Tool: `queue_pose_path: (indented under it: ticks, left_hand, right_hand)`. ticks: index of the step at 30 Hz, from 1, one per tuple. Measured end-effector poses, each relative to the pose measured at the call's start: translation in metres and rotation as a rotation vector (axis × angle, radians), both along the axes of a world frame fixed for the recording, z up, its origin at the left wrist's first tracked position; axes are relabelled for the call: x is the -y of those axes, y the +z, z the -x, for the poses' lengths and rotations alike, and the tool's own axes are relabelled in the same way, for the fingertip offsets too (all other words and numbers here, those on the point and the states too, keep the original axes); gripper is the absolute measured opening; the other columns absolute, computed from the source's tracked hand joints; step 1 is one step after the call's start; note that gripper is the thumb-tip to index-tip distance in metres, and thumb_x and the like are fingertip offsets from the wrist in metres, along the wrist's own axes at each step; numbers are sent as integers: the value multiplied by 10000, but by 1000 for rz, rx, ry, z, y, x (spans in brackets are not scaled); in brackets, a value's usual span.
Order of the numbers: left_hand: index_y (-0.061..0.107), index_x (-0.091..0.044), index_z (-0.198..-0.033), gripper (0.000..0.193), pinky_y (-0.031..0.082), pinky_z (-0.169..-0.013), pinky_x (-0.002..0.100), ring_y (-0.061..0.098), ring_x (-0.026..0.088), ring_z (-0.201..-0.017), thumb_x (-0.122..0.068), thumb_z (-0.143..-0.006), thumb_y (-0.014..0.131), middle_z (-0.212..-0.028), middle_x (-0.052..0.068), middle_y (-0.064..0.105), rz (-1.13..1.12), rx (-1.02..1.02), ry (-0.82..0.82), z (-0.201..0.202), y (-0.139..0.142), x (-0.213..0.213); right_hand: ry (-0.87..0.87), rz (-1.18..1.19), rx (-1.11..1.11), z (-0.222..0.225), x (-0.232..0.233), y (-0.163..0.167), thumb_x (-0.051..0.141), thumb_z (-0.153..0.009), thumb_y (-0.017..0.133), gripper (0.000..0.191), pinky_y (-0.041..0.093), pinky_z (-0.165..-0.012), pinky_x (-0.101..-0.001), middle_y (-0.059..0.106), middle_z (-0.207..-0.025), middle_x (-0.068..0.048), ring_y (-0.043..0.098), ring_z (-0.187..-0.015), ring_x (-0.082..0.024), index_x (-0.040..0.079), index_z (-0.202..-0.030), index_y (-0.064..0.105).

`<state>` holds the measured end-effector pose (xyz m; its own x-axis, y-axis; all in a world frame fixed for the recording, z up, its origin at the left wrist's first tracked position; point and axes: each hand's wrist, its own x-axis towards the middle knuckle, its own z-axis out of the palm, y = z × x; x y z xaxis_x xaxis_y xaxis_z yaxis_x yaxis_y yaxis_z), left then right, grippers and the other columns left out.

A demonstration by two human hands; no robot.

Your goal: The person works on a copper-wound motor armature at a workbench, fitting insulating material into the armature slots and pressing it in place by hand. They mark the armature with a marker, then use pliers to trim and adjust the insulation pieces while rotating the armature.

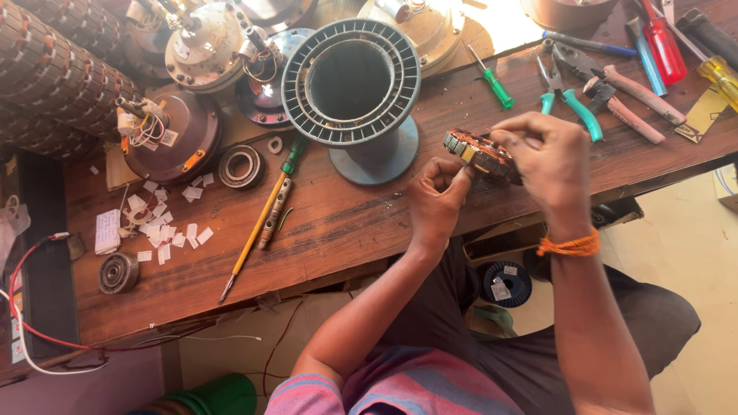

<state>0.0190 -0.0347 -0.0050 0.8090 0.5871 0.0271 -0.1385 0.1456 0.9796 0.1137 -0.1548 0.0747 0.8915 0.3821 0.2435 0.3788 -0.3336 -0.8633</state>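
Head view, left to right: brown motor housing [171, 135], grey spool [352, 84], then left hand [435, 201] pinching the small wound stator core [483, 154] above the counter [323, 223] edge. Right hand [547, 165] grasps the core from above; pliers [573, 100] lie beyond.

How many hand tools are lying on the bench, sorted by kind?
Screwdrivers: 4 – small green, red, yellow-handled at the right edge, long yellow-shafted
Pliers: 2 – teal-handled, pink-handled
Pens: 1 – blue
Total: 7
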Motion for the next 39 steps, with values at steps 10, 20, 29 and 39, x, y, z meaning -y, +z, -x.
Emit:
queue_pose_path:
  ticks: [10, 20, 29, 39]
  left_hand:
    - [737, -75, -987, 75, 375, -513, 237, 504, 10, -552, -112, -939, 780, -644, -29, 617, -428, 23, 116, 5, -1, 6]
    - [688, -119, -1034, 137, 479, -641, 333, 641, 158, -696, -99, -934, 779, -821, 19, 663, -859, 154, 159, 7, -1, -3]
    - [751, -176, -1217, 400, 422, -607, 344, 531, 147, -662, -131, -821, 790, -701, -20, 484, -1357, 273, 24, 27, 11, -24]
    - [705, -104, -1004, 64, 415, -552, 247, 542, 39, -580, -133, -970, 751, -697, -17, 651, -577, 155, -36, 12, -7, -13]
  right_hand:
    - [56, -31, 129, 56, 37, 11, 82, -989, 745, 106, 514, -695, -234, 723, -963, 5, 636, -826, -24, 28, -1081, 741]
    - [-128, 182, 415, 88, 6, -16, 44, -962, 781, 104, 507, -708, -377, 704, -941, -120, 669, -796, -265, 26, -1049, 725]
    - [-148, -72, 45, 100, 16, -49, -13, -943, 759, 66, 424, -580, -262, 673, -808, -75, 526, -664, -108, -20, -1007, 744]
    - [18, 156, 352, 67, 24, 20, 56, -917, 803, 130, 450, -628, -324, 656, -875, -70, 557, -665, -171, 68, -1035, 751]
